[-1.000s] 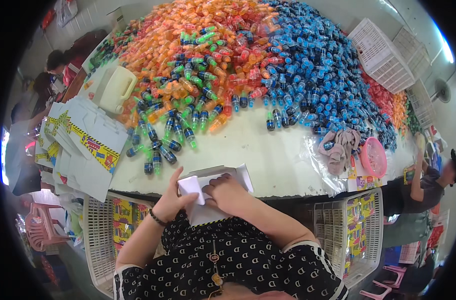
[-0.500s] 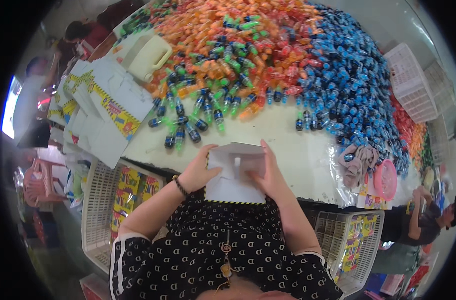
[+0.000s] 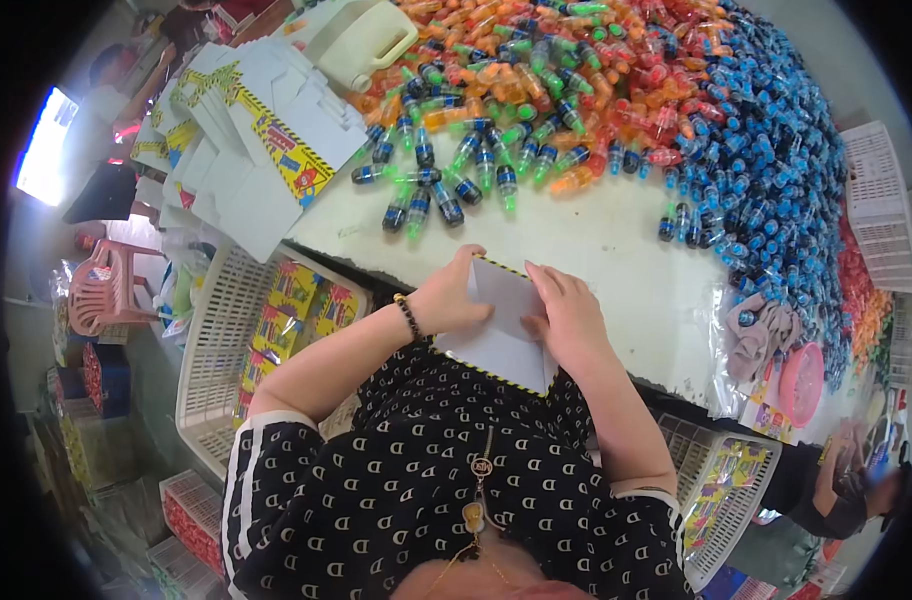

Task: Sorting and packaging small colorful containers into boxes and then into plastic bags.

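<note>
Between my two hands is a partly folded cardboard box (image 3: 498, 345), its plain white inside facing up and its edges striped yellow and black. My left hand (image 3: 454, 296) grips the left side, with the thumb on the inner face. On the right side, my right hand (image 3: 574, 316) has its fingers over the edge and its thumb inside. The box is tilted above my lap at the table's near edge. Beyond it, several small bottles (image 3: 416, 200) with dark labels and green ends lie loose on the white table (image 3: 576, 235).
A heap of orange bottles (image 3: 496, 85) and blue bottles (image 3: 766, 170) covers the far table. Flat cardboard blanks (image 3: 246, 140) and a cream jug (image 3: 361, 45) are at left. Crates (image 3: 211, 350) with printed boxes flank me. A cloth (image 3: 761, 335) and pink basin (image 3: 801, 385) lie right.
The box has turned and tilted in my hands, and its side walls stand less apart. Both hands remain on it. The whole view has shifted, with the table appearing farther right and higher.
</note>
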### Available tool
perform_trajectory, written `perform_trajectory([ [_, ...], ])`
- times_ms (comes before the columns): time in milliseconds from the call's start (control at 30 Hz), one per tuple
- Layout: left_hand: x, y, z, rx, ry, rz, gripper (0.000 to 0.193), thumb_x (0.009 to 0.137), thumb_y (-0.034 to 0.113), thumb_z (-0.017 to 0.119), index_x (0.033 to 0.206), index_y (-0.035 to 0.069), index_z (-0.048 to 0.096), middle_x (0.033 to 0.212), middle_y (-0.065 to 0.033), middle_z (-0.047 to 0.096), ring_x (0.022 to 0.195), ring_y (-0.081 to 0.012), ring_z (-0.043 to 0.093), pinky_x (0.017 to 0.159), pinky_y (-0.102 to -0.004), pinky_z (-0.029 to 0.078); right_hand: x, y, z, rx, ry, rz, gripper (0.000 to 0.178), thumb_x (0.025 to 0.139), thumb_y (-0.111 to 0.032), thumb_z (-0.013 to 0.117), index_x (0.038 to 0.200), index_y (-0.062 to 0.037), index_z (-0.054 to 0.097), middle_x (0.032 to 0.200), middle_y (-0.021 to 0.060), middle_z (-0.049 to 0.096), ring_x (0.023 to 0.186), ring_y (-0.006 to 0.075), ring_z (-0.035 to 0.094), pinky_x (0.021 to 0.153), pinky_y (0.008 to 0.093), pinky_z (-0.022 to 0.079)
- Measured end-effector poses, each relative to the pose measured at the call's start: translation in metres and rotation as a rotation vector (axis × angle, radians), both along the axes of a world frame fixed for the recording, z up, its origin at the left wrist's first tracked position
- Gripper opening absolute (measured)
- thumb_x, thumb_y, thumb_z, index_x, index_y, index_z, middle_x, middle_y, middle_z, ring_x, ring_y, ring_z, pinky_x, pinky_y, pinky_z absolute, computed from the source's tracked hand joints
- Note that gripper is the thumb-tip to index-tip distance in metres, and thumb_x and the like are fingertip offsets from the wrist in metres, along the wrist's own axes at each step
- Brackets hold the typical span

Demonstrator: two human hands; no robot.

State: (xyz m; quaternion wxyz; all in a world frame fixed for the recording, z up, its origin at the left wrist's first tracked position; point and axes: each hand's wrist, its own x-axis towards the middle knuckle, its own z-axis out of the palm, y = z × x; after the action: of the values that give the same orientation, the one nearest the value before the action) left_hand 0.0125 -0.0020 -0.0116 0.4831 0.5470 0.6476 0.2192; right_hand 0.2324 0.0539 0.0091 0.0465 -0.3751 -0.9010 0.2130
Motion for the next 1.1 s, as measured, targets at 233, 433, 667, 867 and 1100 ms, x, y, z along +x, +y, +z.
perform_trajectory([
  [233,-0.001,-0.013,0.023,0.198,-0.282,0.088,0.077,0.078,0.006,0.066,0.144,0.003,0.026,0.129,-0.0155,0.051,0.115,-0.0206,0.054,0.088,-0.0323,0.049,0.021,0.016,0.012,-0.311,0.419,0.098,0.07,0.08,-0.014,0.068,0.143,-0.0089,0.038,0.139,0.0161,0.045,0.129,0.0347,0.04,0.108,0.0436,0.032],
  [433,0.016,-0.033,0.104,0.259,-0.26,0.106,0.073,0.09,0.004,0.059,0.15,0.008,0.017,0.133,-0.0103,0.045,0.091,-0.0117,0.061,0.078,-0.0244,0.05,0.02,-0.036,0.06,0.025,0.554,-0.03,0.078,0.079,-0.02,0.07,0.143,0.0011,0.031,0.139,0.0217,0.04,0.131,0.0392,0.035,0.106,0.0432,0.034],
  [667,0.032,-0.031,0.105,0.146,-0.552,-0.168,0.065,0.095,0.012,0.055,0.15,0.008,0.019,0.138,-0.0173,0.047,0.118,-0.0253,0.056,0.097,-0.0396,0.045,0.012,-0.053,0.008,-0.771,0.876,-0.218,0.087,0.085,0.004,0.054,0.152,-0.0107,0.001,0.144,0.0172,0.033,0.128,0.023,0.043,0.103,0.034,0.039],
  [867,-0.01,-0.005,0.036,0.821,0.72,-0.087,0.036,0.085,0.023,0.064,0.117,0.007,0.06,0.122,-0.0129,0.059,0.11,-0.0301,0.057,0.093,-0.0389,0.043,0.037,-0.04,-0.045,-0.481,0.506,-0.364,0.08,0.082,0.001,0.062,0.149,-0.0096,0.021,0.138,0.0188,0.038,0.124,0.0293,0.043,0.103,0.0391,0.038],
  [1100,-0.011,0.013,-0.001,0.604,0.312,-0.134,0.018,0.088,0.02,0.061,0.082,0.004,0.066,0.084,-0.011,0.066,0.084,-0.0308,0.06,0.077,-0.0399,0.044,0.003,-0.033,-0.019,0.17,0.357,0.099,0.052,0.069,-0.004,0.072,0.119,-0.008,0.059,0.122,0.0172,0.052,0.111,0.0357,0.048,0.096,0.0433,0.042],
])
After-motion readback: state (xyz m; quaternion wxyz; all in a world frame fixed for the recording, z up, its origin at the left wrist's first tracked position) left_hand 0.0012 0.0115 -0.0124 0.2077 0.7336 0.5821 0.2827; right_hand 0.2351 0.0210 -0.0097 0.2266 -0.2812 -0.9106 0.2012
